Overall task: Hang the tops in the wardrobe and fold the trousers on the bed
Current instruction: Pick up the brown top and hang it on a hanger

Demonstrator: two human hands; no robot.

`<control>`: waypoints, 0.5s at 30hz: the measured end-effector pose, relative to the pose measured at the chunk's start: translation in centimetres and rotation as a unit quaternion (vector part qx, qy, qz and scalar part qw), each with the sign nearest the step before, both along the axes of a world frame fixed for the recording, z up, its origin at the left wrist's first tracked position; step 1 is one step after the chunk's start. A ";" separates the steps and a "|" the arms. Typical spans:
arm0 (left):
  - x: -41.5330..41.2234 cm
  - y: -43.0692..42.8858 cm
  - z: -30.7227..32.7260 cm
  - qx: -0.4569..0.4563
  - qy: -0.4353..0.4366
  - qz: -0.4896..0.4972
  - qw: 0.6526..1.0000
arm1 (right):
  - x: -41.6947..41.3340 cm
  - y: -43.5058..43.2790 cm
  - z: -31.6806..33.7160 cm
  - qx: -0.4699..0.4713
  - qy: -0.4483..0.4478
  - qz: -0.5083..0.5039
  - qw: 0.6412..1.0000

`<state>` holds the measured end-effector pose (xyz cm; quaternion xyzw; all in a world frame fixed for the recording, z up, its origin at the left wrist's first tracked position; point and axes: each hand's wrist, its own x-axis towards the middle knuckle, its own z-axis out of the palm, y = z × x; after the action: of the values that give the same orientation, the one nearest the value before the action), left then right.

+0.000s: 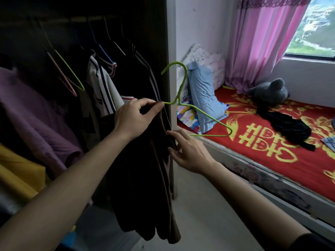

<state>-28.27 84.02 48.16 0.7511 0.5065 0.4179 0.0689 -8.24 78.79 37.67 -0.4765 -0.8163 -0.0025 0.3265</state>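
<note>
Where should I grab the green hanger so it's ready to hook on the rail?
Probably at the neck of the green hanger, just under the hook, coming from the right, the free side. The left hand pinches its left shoulder together with the dark top, the right hand touches the cloth, and the right arm sticks out bare.

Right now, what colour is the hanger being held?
Bright lime green hanger, pinched by the left hand; clearest in the head view.

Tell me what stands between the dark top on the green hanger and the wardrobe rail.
No obstacle shows, but the rail is crowded. The left hand holds the green hanger and dark top outside the wardrobe; hung clothes and spare hangers fill the rail.
</note>
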 end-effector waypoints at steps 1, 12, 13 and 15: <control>0.1 -0.1 0.2 0.017 0.015 0.014 1.000 | -0.2 0.2 0.0 -0.002 -0.010 0.004 1.000; -0.3 -0.6 -0.8 -0.004 0.015 0.046 0.999 | -3.4 -1.7 0.4 0.084 -0.028 0.054 0.995; -0.4 -0.4 -0.8 -0.015 0.008 0.043 0.999 | -3.7 -1.8 0.3 0.027 -0.015 0.068 0.997; -0.8 0.0 -0.8 -0.033 -0.013 0.037 0.999 | -3.7 -1.6 -0.3 -0.113 -0.006 0.080 0.990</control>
<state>-29.10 83.99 47.36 0.7233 0.5467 0.4133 0.0849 -11.90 77.21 37.35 -0.4433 -0.8489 0.1127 0.2648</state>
